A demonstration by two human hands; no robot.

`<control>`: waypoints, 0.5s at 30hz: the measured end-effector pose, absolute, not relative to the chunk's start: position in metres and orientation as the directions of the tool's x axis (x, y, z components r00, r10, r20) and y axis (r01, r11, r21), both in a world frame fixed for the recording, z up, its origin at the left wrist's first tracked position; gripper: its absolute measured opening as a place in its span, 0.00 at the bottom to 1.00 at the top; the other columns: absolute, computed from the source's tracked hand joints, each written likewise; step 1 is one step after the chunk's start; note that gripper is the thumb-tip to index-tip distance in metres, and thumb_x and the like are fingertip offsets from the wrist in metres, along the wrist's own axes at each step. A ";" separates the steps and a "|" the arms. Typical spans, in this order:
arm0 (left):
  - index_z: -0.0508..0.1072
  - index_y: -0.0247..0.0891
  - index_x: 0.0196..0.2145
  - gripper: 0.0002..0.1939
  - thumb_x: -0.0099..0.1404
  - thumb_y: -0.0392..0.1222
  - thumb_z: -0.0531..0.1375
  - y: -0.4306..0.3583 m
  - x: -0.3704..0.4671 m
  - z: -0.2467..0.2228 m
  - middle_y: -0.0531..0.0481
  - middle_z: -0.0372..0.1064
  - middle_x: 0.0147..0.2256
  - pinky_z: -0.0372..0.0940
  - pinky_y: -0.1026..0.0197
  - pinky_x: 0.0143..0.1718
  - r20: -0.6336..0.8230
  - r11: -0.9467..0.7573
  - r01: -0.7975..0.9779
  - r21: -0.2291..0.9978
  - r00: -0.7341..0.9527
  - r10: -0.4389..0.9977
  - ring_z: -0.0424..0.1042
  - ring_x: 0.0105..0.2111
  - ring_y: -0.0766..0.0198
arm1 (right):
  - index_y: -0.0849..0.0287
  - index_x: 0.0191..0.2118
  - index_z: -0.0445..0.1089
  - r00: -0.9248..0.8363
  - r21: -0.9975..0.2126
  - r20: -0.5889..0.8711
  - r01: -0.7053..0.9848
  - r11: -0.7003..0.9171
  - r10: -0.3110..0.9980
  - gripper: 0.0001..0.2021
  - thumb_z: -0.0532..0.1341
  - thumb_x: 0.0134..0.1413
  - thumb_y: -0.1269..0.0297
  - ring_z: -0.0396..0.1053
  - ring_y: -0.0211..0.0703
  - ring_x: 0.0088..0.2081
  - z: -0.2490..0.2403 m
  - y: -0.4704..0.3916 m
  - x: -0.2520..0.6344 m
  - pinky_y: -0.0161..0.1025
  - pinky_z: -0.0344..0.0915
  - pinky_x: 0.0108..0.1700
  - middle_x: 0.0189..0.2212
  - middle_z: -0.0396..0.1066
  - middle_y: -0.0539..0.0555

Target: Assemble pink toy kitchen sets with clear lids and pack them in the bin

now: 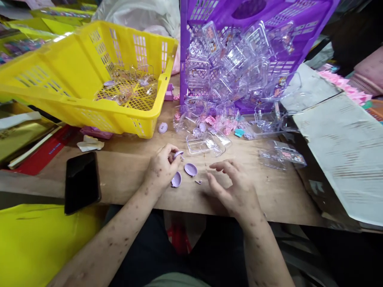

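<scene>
Left hand (160,168) pinches a lilac shell (178,154) between thumb and fingers, closed on it, just above the table (128,165). Right hand (236,185) open, thumb and index apart, fingers curved, low over the table right of the shells; can't tell if something tiny sits at the fingertips. Two more shells lie between the hands: one round-oval (190,170), one near the left wrist (176,179). Small lilac bit (198,182) just below the first. Clear boxes (201,144) beyond the hands, more spilling from the tipped purple crate (183,52). Yellow crate (119,121) back left, phone (82,181) nearer, left.
</scene>
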State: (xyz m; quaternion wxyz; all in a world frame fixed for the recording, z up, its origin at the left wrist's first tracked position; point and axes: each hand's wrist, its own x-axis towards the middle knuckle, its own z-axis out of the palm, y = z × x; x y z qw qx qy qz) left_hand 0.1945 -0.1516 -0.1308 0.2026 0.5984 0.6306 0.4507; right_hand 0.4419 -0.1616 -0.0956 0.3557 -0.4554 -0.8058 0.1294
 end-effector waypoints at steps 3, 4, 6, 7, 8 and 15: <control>0.79 0.40 0.51 0.14 0.68 0.34 0.65 -0.152 0.195 -0.131 0.45 0.76 0.48 0.74 0.52 0.51 0.409 -0.238 0.672 0.702 -0.106 0.907 0.77 0.44 0.56 | 0.53 0.50 0.78 -0.403 -0.547 0.307 0.667 0.507 0.862 0.08 0.70 0.67 0.65 0.75 0.56 0.51 -0.104 -0.174 0.443 0.55 0.77 0.56 0.48 0.72 0.58; 0.79 0.40 0.55 0.16 0.70 0.35 0.65 -0.152 0.196 -0.130 0.42 0.74 0.52 0.72 0.48 0.57 0.453 -0.289 0.702 0.651 -0.054 0.890 0.76 0.50 0.52 | 0.52 0.49 0.79 -0.413 -0.549 0.260 0.680 0.486 0.873 0.08 0.70 0.67 0.66 0.73 0.57 0.52 -0.108 -0.177 0.441 0.57 0.76 0.57 0.49 0.72 0.59; 0.80 0.42 0.58 0.18 0.72 0.39 0.65 -0.155 0.199 -0.127 0.40 0.72 0.59 0.67 0.41 0.64 0.480 -0.368 0.744 0.558 0.072 0.874 0.70 0.59 0.45 | 0.52 0.48 0.79 -0.416 -0.540 0.193 0.711 0.451 0.888 0.07 0.69 0.67 0.68 0.71 0.59 0.54 -0.113 -0.179 0.436 0.61 0.74 0.59 0.49 0.72 0.59; 0.81 0.45 0.57 0.17 0.73 0.41 0.66 -0.157 0.201 -0.126 0.41 0.71 0.61 0.66 0.38 0.65 0.461 -0.388 0.755 0.529 0.129 0.878 0.68 0.60 0.43 | 0.52 0.47 0.79 -0.412 -0.534 0.173 0.724 0.437 0.894 0.06 0.69 0.67 0.69 0.70 0.59 0.54 -0.115 -0.179 0.433 0.63 0.73 0.60 0.49 0.72 0.59; 0.83 0.47 0.56 0.15 0.72 0.43 0.68 -0.159 0.202 -0.124 0.43 0.70 0.64 0.65 0.37 0.64 0.429 -0.396 0.761 0.514 0.172 0.887 0.66 0.61 0.42 | 0.52 0.46 0.79 -0.407 -0.528 0.160 0.734 0.426 0.900 0.06 0.69 0.67 0.70 0.70 0.59 0.53 -0.117 -0.179 0.432 0.64 0.72 0.60 0.49 0.73 0.59; 0.84 0.46 0.41 0.06 0.67 0.41 0.75 -0.163 0.203 -0.118 0.44 0.76 0.60 0.62 0.37 0.57 0.338 -0.350 0.785 0.512 0.191 0.922 0.67 0.58 0.40 | 0.52 0.43 0.73 -0.399 -0.626 0.258 0.625 0.467 0.880 0.04 0.63 0.73 0.67 0.77 0.53 0.45 -0.122 -0.179 0.438 0.52 0.77 0.51 0.43 0.80 0.55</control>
